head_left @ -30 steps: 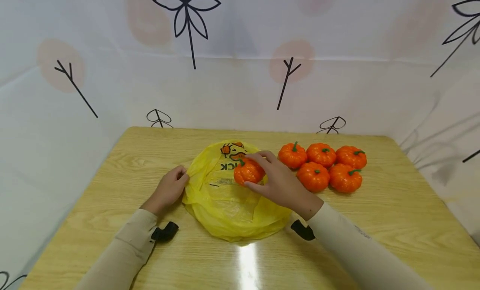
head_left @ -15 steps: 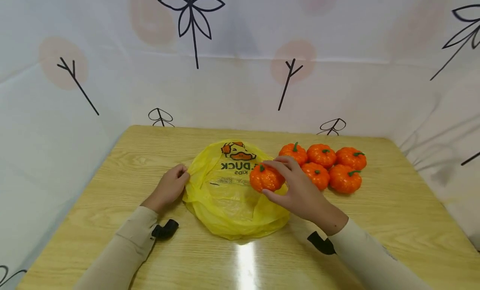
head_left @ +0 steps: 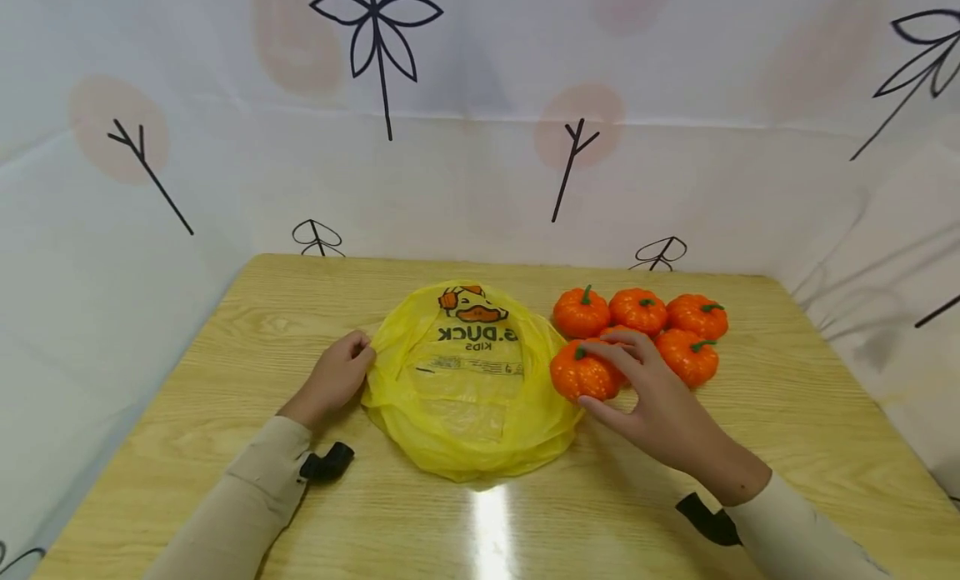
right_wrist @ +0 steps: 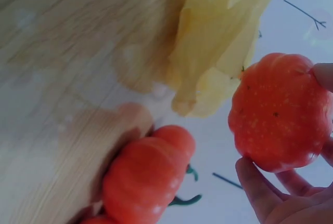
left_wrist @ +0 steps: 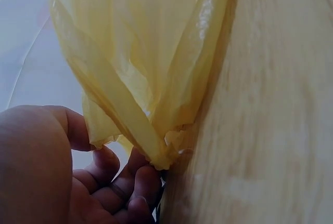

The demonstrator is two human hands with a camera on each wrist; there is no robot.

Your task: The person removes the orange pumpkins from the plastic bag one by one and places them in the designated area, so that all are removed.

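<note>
A yellow plastic bag printed with a duck lies spread on the table, its mouth facing up. At its left rim my left hand pinches the edge; the left wrist view shows the gathered bag edge at thumb and fingers. My right hand grips a small orange toy pumpkin with a green stem, thumb below and fingers over the far side. In the right wrist view this pumpkin appears raised off the table. It hangs at the bag's right edge, partly covering another pumpkin behind it.
Several more orange pumpkins stand in two close rows at the back right, beside the bag. The wooden table ends at a white patterned cloth backdrop. A black strap piece sits at each wrist.
My right hand has carried the pumpkin to the right, from over the middle of the bag to its right edge, near the other pumpkins. The left hand stays at the bag's rim.
</note>
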